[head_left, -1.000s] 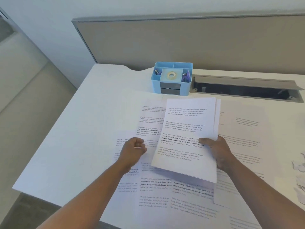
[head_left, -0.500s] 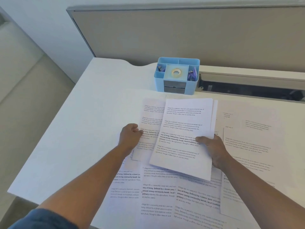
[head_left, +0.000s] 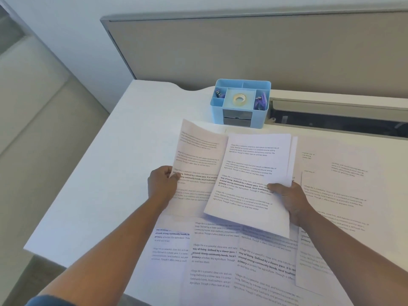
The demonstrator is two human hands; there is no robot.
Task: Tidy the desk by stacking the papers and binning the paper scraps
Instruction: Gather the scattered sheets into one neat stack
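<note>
- Papers are in both my hands, over the middle of the white desk (head_left: 114, 164).
- One single sheet (head_left: 198, 164) is in my left hand (head_left: 162, 187). Its long axis runs away from me, with the top edge pointing toward the blue organizer (head_left: 239, 103) and leaning slightly left. The printed side faces up and the far end bows upward, lifted off the desk.
- My left fingers are closed on that sheet's left edge, thumb on top near the bold lines, the other fingers curled beneath where I cannot see them.
- A small stack of sheets (head_left: 251, 180) is in my right hand (head_left: 287, 199). Its long axis also runs away from me, tilted a little to the right, text upright to me. Its left edge overlaps the single sheet's right side.
- My right thumb presses flat on top of the stack near its right edge, and the rest of the hand is clenched underneath, so the grip is closed on the stack.
- More loose sheets (head_left: 223, 259) lie flat on the desk below and to the right of my hands, overlapping one another; how many there are I cannot tell, since the far right ones are blurred.
- The organizer stands at the back of the desk, just beyond the held papers, with a roll of tape (head_left: 239, 99) in its middle compartment.
</note>
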